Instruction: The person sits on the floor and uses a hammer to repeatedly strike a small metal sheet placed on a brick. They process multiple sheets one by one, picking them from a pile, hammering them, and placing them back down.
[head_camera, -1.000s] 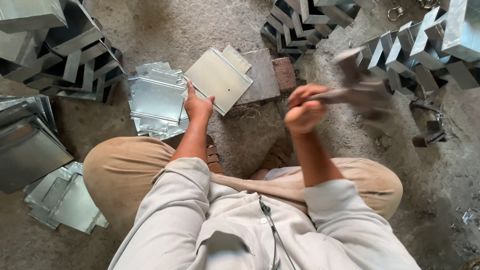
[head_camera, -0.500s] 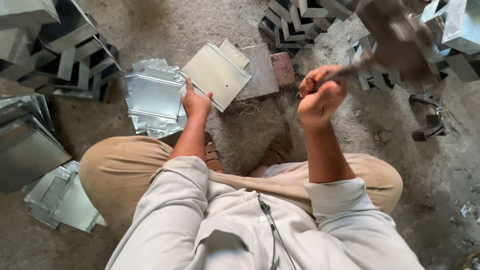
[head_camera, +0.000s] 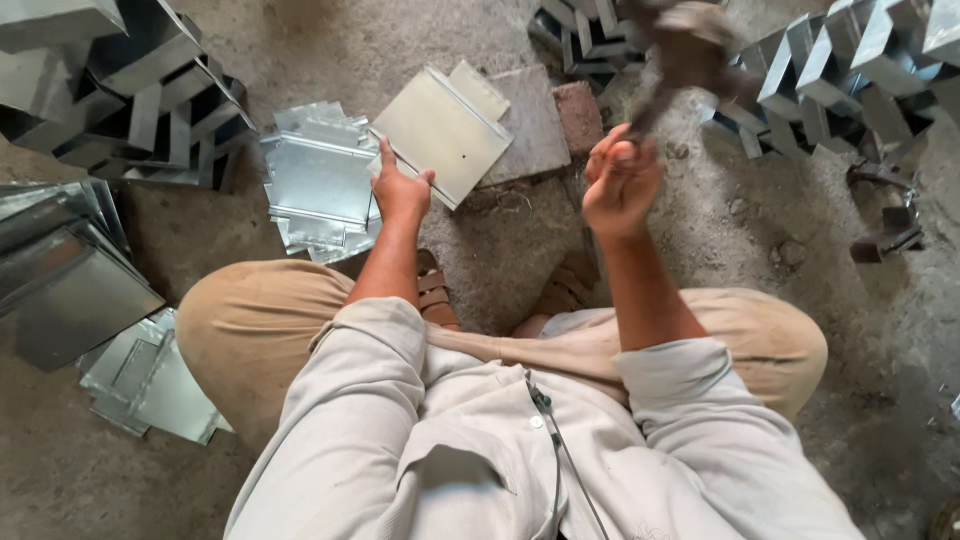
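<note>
**Hammer raised over a sheet-metal piece on the floor**

I see the left hand (head_camera: 402, 190) pressed down on the near edge of a flat, pale sheet-metal piece (head_camera: 445, 128), fingers closed over that edge, pinning it to the floor. The piece lies tilted, its far part resting on a flat stone slab (head_camera: 533, 125), with a brick (head_camera: 579, 113) just beside the slab on the right.

My right hand (head_camera: 620, 185) is lifted and clenched around the handle of a hammer (head_camera: 678, 52); the head is blurred, up near the top of the view, well apart from the sheet.

Just left of the held piece sits a loose stack of similar flat metal blanks (head_camera: 318, 180), touching or nearly touching it. Folded metal channels (head_camera: 120, 90) are heaped at the upper left, and more of them (head_camera: 850, 70) at the upper right. Larger sheets (head_camera: 65, 270) lean at the left edge, with a few smaller blanks (head_camera: 150, 375) by my left knee. I am squatting on a dusty concrete floor (head_camera: 760, 220), sandalled feet between my knees.
</note>
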